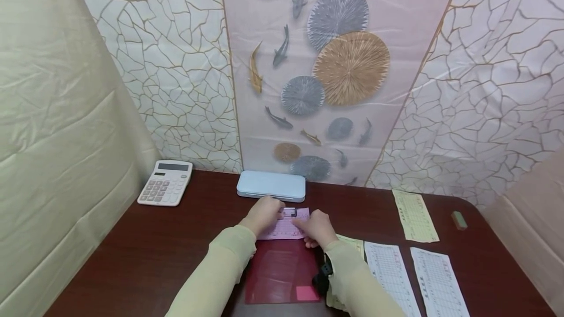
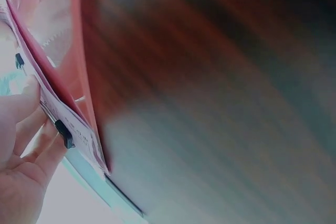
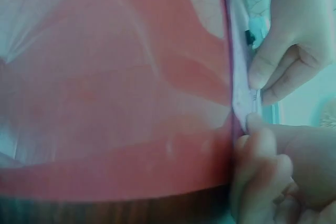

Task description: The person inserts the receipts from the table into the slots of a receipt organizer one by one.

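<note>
A pink printed slip (image 1: 282, 231) lies over the upper end of a translucent red folder (image 1: 282, 268). Across the slip's top sits a metal clip (image 1: 289, 212) with black ends. My left hand (image 1: 264, 213) pinches that clip, its thumb on the near side in the left wrist view and the fingers around the far side. With its thumb on the slip and its fingers curled at the edge, my right hand (image 1: 318, 229) grips the slip's right side together with the folder. In the right wrist view the red plastic (image 3: 115, 87) fills most of the picture.
Behind the hands lies a light blue case (image 1: 270, 186), with a white calculator (image 1: 166, 183) at far left. Right of the folder are white printed sheets (image 1: 392, 273), (image 1: 440, 283), a yellow slip (image 1: 415, 215) and a small green block (image 1: 459, 220). Another yellow sheet (image 1: 352, 243) is partly hidden by the right arm.
</note>
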`<state>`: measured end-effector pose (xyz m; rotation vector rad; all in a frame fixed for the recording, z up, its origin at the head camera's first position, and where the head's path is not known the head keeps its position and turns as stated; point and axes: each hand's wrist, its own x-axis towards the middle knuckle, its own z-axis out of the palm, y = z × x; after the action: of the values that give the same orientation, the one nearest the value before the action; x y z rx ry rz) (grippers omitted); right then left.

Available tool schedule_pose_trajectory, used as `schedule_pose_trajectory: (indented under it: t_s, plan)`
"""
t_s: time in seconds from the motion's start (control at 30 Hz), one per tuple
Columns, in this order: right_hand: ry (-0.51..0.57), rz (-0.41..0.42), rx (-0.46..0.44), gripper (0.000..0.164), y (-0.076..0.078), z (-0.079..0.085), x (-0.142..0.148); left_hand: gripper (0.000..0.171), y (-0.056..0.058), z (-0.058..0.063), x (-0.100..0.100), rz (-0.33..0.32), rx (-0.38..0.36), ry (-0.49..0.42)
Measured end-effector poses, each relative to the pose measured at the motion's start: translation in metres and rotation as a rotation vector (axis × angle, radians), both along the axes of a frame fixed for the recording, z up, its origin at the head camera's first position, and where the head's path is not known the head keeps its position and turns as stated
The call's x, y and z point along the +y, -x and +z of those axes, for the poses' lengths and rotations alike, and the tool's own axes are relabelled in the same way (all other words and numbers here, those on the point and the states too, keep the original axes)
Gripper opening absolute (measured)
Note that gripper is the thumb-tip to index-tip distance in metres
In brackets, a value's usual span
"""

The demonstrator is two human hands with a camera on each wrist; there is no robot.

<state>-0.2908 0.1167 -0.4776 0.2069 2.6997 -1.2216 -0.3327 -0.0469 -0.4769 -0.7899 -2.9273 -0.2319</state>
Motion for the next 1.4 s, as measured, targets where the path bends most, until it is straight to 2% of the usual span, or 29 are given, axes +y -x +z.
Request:
schedule_pose_trajectory:
  t_s: [0.17, 0.33, 0.5, 0.8, 1.03, 1.4]
  plan:
    - [-0.011, 0.055, -0.012, 0.030, -0.006, 0.009, 0.004, 0.006, -0.002, 0.002, 0.000, 0.000, -0.010, -0.020]
    - [-0.041, 0.098, 0.022, 0.029, -0.010, 0.015, 0.007, 0.007, -0.001, 0.002, 0.000, 0.012, -0.021, -0.019]
    - [-0.054, 0.105, 0.027, 0.028, -0.013, 0.017, 0.012, 0.009, -0.001, 0.001, 0.000, 0.023, -0.032, -0.017]
    - [-0.061, 0.109, 0.054, 0.017, -0.013, 0.023, 0.023, 0.014, -0.001, 0.001, 0.001, 0.050, -0.066, -0.015]
    - [-0.098, 0.129, 0.041, 0.014, -0.013, 0.024, 0.035, 0.020, -0.001, 0.002, -0.001, 0.057, -0.084, -0.028]
    - [-0.157, 0.129, 0.209, 0.019, -0.010, 0.023, 0.067, 0.021, 0.001, 0.001, -0.002, 0.036, -0.066, -0.026]
